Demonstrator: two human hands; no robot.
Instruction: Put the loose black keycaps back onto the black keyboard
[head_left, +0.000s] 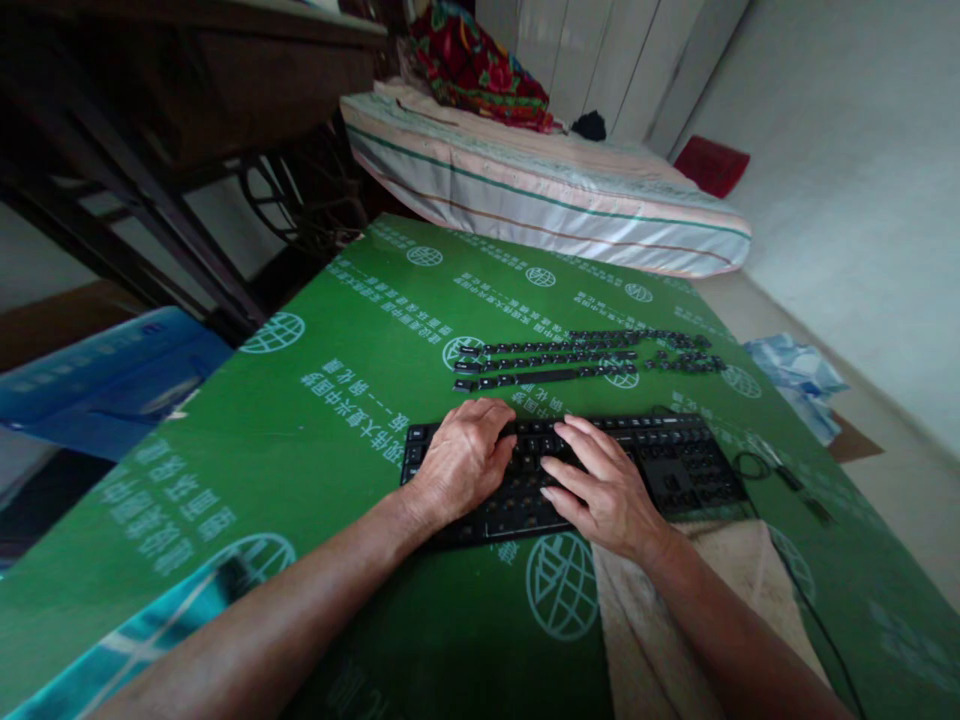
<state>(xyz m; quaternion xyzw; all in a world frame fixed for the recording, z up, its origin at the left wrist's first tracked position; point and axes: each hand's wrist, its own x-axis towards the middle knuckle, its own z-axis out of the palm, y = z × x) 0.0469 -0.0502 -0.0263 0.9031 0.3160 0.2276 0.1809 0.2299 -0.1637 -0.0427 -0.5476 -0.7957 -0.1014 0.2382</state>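
Head view, looking down past two forearms: the left hand (465, 455) is curled over the upper left of a black computer keyboard (517, 495), thumb drawn in close to the forefinger, and from where I stand I cannot tell whether that grip pinches a keycap. The right hand (604, 485) has its fingers spread apart, tips resting at the middle of the keyboard, nothing visibly pinched. Both work on the keyboard, which lies flat on the green bench (225, 430). By my judgement it is partway between bare and fully capped: caps show along the top and between the hands, while the lower rows look like empty sockets, and the dark right-hand block is hard to read. Just beyond it, many keycaps (466, 352) lie loose in rows, a long space bar (546, 377) among them. A beige cloth (637, 640) lies under the right forearm; a black cable (817, 612) trails beside it. Farther off stands a bed (540, 185) with a striped sheet.
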